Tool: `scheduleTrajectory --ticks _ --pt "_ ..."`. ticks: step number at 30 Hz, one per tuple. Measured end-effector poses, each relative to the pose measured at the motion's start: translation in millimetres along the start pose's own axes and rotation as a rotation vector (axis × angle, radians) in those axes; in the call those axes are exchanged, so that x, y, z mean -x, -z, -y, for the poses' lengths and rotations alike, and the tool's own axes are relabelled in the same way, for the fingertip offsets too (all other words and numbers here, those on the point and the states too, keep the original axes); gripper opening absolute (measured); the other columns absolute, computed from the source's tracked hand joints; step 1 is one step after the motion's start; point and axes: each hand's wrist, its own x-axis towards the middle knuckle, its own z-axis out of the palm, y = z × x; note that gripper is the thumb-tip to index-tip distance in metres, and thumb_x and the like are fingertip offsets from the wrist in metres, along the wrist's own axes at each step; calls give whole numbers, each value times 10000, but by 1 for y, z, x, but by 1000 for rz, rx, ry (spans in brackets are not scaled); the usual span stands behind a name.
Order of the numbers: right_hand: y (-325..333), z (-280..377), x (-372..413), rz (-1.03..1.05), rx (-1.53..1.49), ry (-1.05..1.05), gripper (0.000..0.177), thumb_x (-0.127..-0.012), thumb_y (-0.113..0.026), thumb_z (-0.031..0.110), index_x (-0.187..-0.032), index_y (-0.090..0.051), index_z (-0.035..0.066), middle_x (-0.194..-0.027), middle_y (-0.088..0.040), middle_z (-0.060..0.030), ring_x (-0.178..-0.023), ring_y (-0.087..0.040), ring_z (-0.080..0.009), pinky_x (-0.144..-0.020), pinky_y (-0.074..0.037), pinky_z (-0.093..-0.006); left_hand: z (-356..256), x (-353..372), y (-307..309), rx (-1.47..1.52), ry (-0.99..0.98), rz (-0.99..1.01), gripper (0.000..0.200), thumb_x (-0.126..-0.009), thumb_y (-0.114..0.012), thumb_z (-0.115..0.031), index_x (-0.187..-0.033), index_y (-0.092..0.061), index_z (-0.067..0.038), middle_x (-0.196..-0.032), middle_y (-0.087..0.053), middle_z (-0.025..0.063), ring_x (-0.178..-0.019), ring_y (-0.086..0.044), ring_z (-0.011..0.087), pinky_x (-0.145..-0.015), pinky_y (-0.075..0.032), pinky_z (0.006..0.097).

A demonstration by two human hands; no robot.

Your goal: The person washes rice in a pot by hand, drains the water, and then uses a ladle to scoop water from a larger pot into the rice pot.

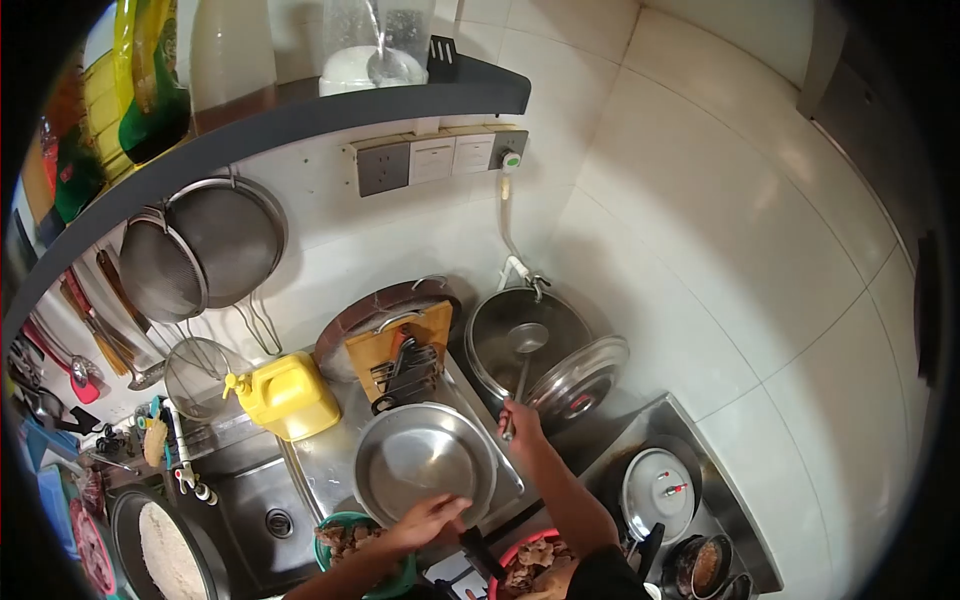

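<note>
My right hand [521, 422] is wrapped around the handle of a metal ladle [528, 340]. The ladle's bowl hangs over the large deep metal pot [478, 345] below the wall tap. My left hand [432, 520] hovers at the near rim of a wide steel basin [425, 462], fingers stretched out and seemingly holding nothing. Just beside it is a black handle [482, 553]. Under my left forearm, a green bowl [408, 578] holds chopped pieces of meat. More such pieces lie in a red bowl [497, 582] below my right arm.
A metal lid [580, 385] leans against the deep pot. A knife rack [410, 368] and yellow jug [290, 397] stand behind the basin. The sink [255, 500] is at left, a lidded pot [658, 492] at right. Strainers [225, 240] hang beneath the shelf [300, 118].
</note>
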Motion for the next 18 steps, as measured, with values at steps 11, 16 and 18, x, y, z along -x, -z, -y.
scheduleTrajectory --ticks 11,16,18 --pt "-66 -5 -129 -188 157 -34 101 -908 -505 -4 -824 -529 48 -733 -509 -106 -597 -522 -229 -459 -420 -378 99 190 76 265 -42 -654 296 -999 -595 -261 -1169 -615 -20 -777 -670 97 -602 -658 168 -545 -546 299" --pt "-13 1 -245 -264 29 -284 162 -915 -570 43 -762 -569 98 -657 -515 -35 -548 -515 -158 -455 -427 -294 135 241 82 207 -160 -855 412 -992 -591 -308 -1275 -613 -10 -939 -666 66 -732 -620 131 -557 -533 258" --pt "-16 16 -204 -39 -219 -411 192 -914 -585 46 -733 -529 81 -626 -488 -26 -523 -498 -126 -445 -437 -270 123 255 75 236 1 -933 419 -989 -601 -310 -1283 -594 -13 -906 -664 69 -683 -633 141 -542 -536 265"
